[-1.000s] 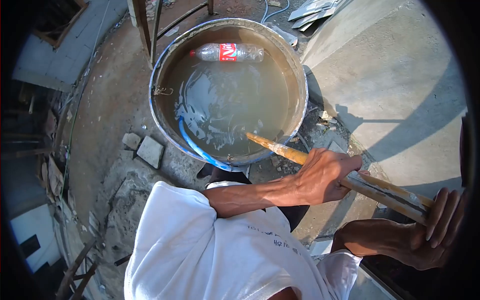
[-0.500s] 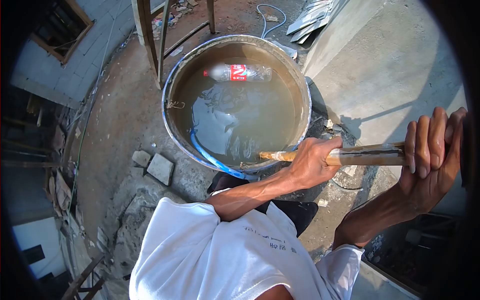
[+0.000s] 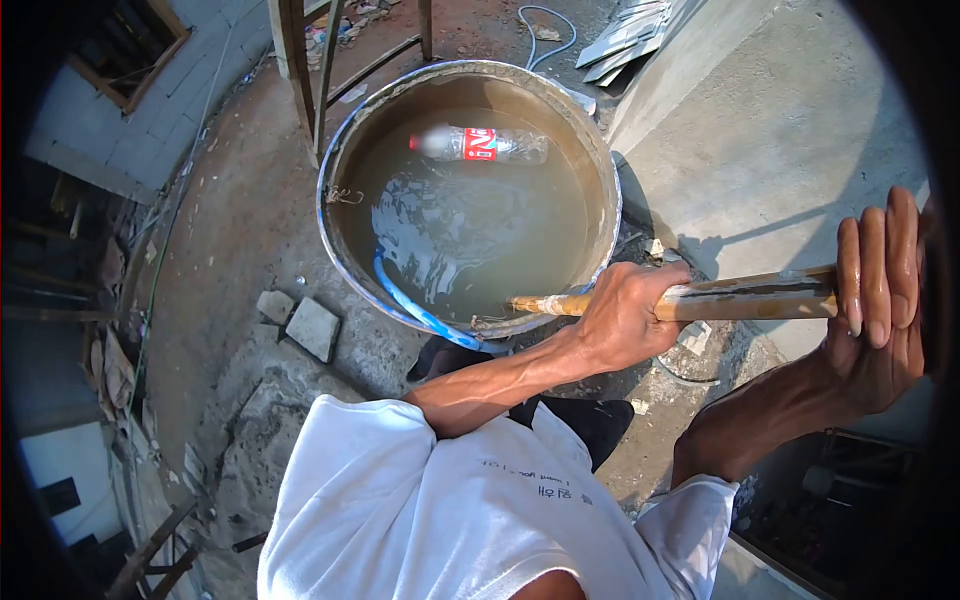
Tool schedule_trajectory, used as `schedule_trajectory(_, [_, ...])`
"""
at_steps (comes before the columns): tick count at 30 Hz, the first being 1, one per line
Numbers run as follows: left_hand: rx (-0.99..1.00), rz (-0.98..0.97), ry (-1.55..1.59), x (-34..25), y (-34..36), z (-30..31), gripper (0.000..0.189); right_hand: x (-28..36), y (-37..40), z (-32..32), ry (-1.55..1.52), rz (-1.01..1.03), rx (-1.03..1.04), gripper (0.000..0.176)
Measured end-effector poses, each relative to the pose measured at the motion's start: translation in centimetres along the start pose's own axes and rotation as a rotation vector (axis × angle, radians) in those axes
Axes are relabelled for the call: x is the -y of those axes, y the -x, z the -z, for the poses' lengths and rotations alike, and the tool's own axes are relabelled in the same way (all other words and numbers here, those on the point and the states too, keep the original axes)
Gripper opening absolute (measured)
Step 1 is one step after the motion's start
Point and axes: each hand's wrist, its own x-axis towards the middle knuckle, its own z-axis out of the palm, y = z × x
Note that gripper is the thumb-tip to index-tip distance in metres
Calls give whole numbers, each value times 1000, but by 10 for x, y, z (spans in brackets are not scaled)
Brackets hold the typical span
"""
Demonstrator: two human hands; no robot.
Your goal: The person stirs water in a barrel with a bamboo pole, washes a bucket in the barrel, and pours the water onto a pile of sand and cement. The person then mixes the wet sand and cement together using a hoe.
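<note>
My left hand (image 3: 632,312) is wrapped round a long wooden pole (image 3: 750,298), which is wet and dark-streaked along its top. The pole's thinner, frayed end reaches over the near rim of a large round tub (image 3: 335,240) of murky water. At the right edge of view, the wet fingers of my right hand (image 3: 878,285) curl over the pole; whatever lies beyond them is lost in shadow. On the water floats a clear plastic bottle (image 3: 515,147) with a red label and cap. A blue hose (image 3: 415,308) hangs over the tub's near-left rim into the water.
Loose blocks (image 3: 313,330) lie on the ground left of the tub. A wooden frame (image 3: 300,80) stands at its far left. A grey concrete wall (image 3: 760,130) rises on the right, with stacked sheets (image 3: 625,40) behind. A thin hose (image 3: 545,12) lies beyond the tub.
My right hand has shifted right along the pole, baring more wood between my hands. Its fingers look straighter. My left hand keeps its hold, and the ripples on the water have changed.
</note>
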Motion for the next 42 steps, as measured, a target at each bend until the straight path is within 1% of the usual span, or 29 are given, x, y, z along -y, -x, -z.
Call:
schedule_trajectory(1, [-1, 10, 21, 3, 2, -1, 12, 7, -1, -28, 89, -49, -220, 37])
schedule_trajectory(4, [44, 54, 33, 0, -2, 4, 10, -4, -38, -40, -727, -52, 273, 39])
schedule_trajectory(5, [85, 99, 31, -3, -3, 4, 10, -15, -52, -28, -847, -67, 539, 41])
schedule_trajectory(7, [60, 83, 23, -3, -4, 1, 10, -7, -51, -44, -958, -86, 827, 42])
schedule_trajectory(8, [36, 80, 16, -2, -2, -2, 11, 6, -32, -58, -673, -120, 189, 40])
schedule_trajectory(10, [11, 89, 3, -5, 2, -8, 13, 35, 16, -59, -347, -171, -421, 38])
schedule_trajectory(12, [141, -24, -147, -17, 37, -20, 20, 64, 70, -31, -249, -72, -422, 24])
schedule_trajectory(14, [360, -133, -238, -27, 79, -44, 18, 91, 113, 2, -171, 93, -409, 19])
schedule_trajectory(15, [278, -168, -210, -34, 85, -54, 17, 108, 145, 23, -113, 158, -448, 22])
schedule_trajectory(16, [259, -278, -154, -46, 73, -72, 25, 124, 156, 30, -97, 242, -511, 21])
schedule_trajectory(17, [311, -366, -188, -57, 63, -80, 25, 142, 170, 38, -74, 324, -576, 21])
schedule_trajectory(19, [420, -317, -175, -89, 43, -97, 25, 165, 130, 46, -252, 296, -459, 19])
schedule_trajectory(21, [475, -345, -122, -126, 32, -111, 27, 194, 100, 61, -378, 264, -215, 16])
schedule_trajectory(23, [404, -410, 0, -141, 35, -114, 34, 218, 87, 62, -370, 251, -215, 14])
schedule_trajectory(24, [562, -236, -140, -160, 38, -98, 49, 223, 95, 68, -389, 202, -221, 15])
schedule_trajectory(25, [588, -239, 34, -149, 41, -89, 68, 228, 106, 74, -407, 153, -228, 16])
schedule_trajectory(26, [433, -309, 247, -122, 48, -85, 79, 227, 99, 82, -429, 156, -179, 16])
schedule_trajectory(27, [330, -287, 108, -101, 53, -61, 79, 226, 93, 90, -449, 158, -131, 19])
schedule_trajectory(28, [168, -212, -62, -74, 67, -34, 70, 226, 88, 99, -469, 159, -82, 24])
schedule_trajectory(29, [-1, 42, -235, -36, 86, -5, 61, 221, 77, 109, -436, 139, -70, 27])
schedule_trajectory(30, [-82, 191, -418, 9, 107, 27, 53, 220, 67, 118, -439, 138, -64, 24])
schedule_trajectory(32, [-54, 218, -831, 37, 139, 67, 46, 222, 21, 117, -430, 95, 40, 19])
schedule_trajectory(33, [-59, 255, -826, 51, 144, 76, 46, 224, -1, 113, -442, 96, 107, 17])
schedule_trajectory(35, [20, 80, -1046, 73, 162, 111, 41, 210, -36, 95, -483, 88, 189, 15])
schedule_trajectory(37, [0, 220, -970, 94, 165, 125, 41, 183, -77, 56, -454, 126, -58, 12])
schedule_trajectory(38, [-38, 330, -881, 106, 163, 124, 41, 172, -93, 38, -432, 81, -88, 11])
schedule_trajectory(39, [-73, 257, -929, 112, 163, 122, 36, 161, -109, 18, -410, 35, -116, 13])
schedule_trajectory(40, [-71, 291, -919, 117, 167, 119, 36, 144, -118, -3, -369, 8, -2, 8])
schedule_trajectory(42, [-130, 373, -1031, 114, 161, 113, 33, 106, -127, -33, -441, -77, -39, 9])
